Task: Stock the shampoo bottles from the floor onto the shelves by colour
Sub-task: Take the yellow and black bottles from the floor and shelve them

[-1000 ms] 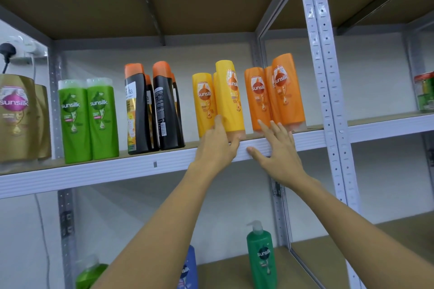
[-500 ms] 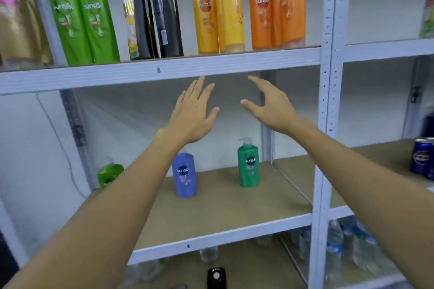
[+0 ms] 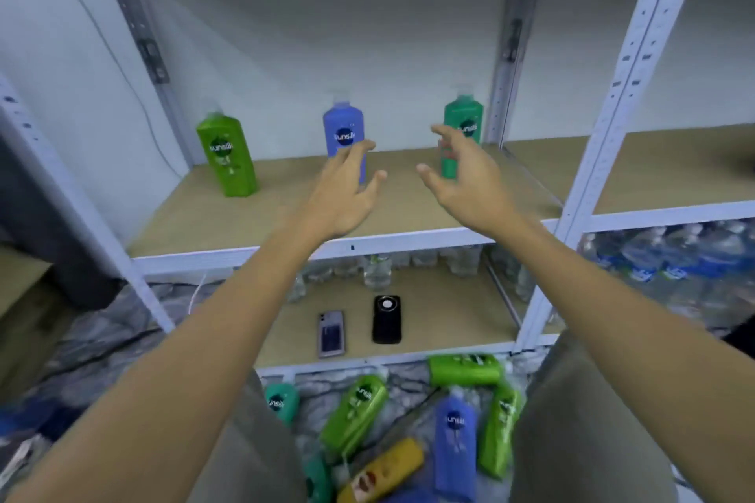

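Head view showed the left hand (image 3: pixel 347 192) and right hand (image 3: pixel 465 180) spread, holding nothing, before three upright bottles; blurred bottles, seemingly green, blue and yellow, lay below.

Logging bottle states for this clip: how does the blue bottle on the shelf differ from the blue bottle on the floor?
The blue bottle on the shelf stands upright; the blue bottle on the floor lies on its side. The shelf one stands apart, between two green bottles; the floor one lies in a heap, close beside a light green bottle. The shelf one is partly hidden by the left hand; the floor one is in plain view. Both show a dark round logo.
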Available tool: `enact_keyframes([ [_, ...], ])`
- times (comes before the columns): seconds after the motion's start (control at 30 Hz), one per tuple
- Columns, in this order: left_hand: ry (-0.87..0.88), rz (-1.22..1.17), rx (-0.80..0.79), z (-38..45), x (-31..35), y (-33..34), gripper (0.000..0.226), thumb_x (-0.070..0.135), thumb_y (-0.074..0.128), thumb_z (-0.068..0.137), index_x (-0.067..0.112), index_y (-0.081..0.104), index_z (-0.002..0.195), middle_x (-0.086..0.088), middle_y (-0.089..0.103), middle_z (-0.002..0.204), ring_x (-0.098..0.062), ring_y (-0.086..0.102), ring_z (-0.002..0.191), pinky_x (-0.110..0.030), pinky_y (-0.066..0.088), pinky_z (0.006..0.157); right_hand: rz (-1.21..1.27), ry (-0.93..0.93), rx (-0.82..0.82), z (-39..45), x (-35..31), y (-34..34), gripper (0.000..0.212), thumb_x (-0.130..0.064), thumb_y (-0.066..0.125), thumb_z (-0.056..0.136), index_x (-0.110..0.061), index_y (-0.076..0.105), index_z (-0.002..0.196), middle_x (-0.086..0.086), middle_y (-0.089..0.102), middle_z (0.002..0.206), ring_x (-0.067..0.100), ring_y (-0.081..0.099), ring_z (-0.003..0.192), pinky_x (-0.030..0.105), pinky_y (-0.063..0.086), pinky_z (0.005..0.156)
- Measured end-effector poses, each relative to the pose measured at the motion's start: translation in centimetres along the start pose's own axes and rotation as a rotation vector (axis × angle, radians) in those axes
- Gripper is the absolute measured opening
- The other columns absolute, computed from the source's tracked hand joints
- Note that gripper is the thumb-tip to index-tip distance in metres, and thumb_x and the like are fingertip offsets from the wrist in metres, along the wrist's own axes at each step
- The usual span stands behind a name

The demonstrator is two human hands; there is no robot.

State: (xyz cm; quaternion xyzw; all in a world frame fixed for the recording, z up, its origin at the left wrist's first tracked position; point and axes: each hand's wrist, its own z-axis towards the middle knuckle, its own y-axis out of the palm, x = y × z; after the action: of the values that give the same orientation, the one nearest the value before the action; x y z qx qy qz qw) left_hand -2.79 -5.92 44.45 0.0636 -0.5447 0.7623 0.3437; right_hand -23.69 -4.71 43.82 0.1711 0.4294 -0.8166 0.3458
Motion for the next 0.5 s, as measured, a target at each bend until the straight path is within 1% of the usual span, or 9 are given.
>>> enact_keyframes([
  [0.07, -0.045, -0.018, -0.034, -2.0, -1.7, 2.1, 0.052, 0.038, 0.047, 0.103, 0.020, 0.034, 0.151, -0.008, 0.039, 0.155, -0.025, 0.038, 0.141, -0.035, 0.030, 0.111, 0.032, 0.025, -0.049, -2.4, 1.4, 2.8, 0.060, -0.026, 0.067, 0.094, -0.016, 0.043, 0.148, 0.011, 0.057, 0.133, 0.022, 0.056, 0.120, 0.033, 0.043, 0.101],
  [0.17, -0.102, -0.033, -0.077, -4.2, -4.8, 5.4, 0.051, 0.035, 0.048, 0.103, 0.019, 0.036, 0.150, -0.009, 0.040, 0.154, -0.027, 0.038, 0.141, -0.038, 0.031, 0.114, 0.067, 0.077, -0.146, -5.7, 3.8, 6.5, 0.058, -0.027, 0.065, 0.096, -0.018, 0.042, 0.148, 0.009, 0.054, 0.137, 0.021, 0.055, 0.122, 0.038, 0.045, 0.103],
  [0.2, -0.124, -0.038, -0.095, -4.9, -5.8, 6.5, 0.050, 0.036, 0.047, 0.104, 0.019, 0.036, 0.150, -0.009, 0.040, 0.153, -0.027, 0.038, 0.141, -0.039, 0.031, 0.115, 0.059, 0.086, -0.156, -6.6, 4.7, 7.7, 0.057, -0.028, 0.065, 0.096, -0.018, 0.043, 0.147, 0.009, 0.055, 0.136, 0.022, 0.055, 0.122, 0.038, 0.045, 0.103],
  [0.33, -0.255, -0.066, -0.211, -8.4, -9.5, 11.5, 0.053, 0.042, 0.045, 0.103, 0.025, 0.031, 0.152, -0.007, 0.039, 0.155, -0.030, 0.039, 0.141, -0.048, 0.033, 0.115, 0.053, 0.165, -0.252, -10.2, 8.0, 11.9, 0.057, -0.029, 0.066, 0.096, -0.019, 0.043, 0.147, 0.010, 0.058, 0.133, 0.023, 0.057, 0.121, 0.028, 0.041, 0.101],
  [0.43, -0.350, -0.083, -0.306, -11.4, -12.2, 14.9, 0.052, 0.038, 0.045, 0.105, 0.022, 0.033, 0.152, -0.011, 0.039, 0.154, -0.031, 0.038, 0.141, -0.043, 0.033, 0.113, 0.062, 0.250, -0.318, -13.1, 10.0, 14.7, 0.060, -0.027, 0.066, 0.096, -0.016, 0.043, 0.149, 0.016, 0.058, 0.134, 0.028, 0.057, 0.124, 0.036, 0.043, 0.105],
  [0.5, -0.423, -0.101, -0.383, -13.4, -14.1, 16.8, 0.054, 0.040, 0.044, 0.105, 0.019, 0.031, 0.153, -0.014, 0.041, 0.153, -0.036, 0.046, 0.134, -0.045, 0.039, 0.108, 0.064, 0.309, -0.369, -15.0, 11.4, 16.4, 0.061, -0.030, 0.066, 0.096, -0.018, 0.041, 0.150, 0.015, 0.057, 0.136, 0.028, 0.056, 0.126, 0.039, 0.044, 0.105],
])
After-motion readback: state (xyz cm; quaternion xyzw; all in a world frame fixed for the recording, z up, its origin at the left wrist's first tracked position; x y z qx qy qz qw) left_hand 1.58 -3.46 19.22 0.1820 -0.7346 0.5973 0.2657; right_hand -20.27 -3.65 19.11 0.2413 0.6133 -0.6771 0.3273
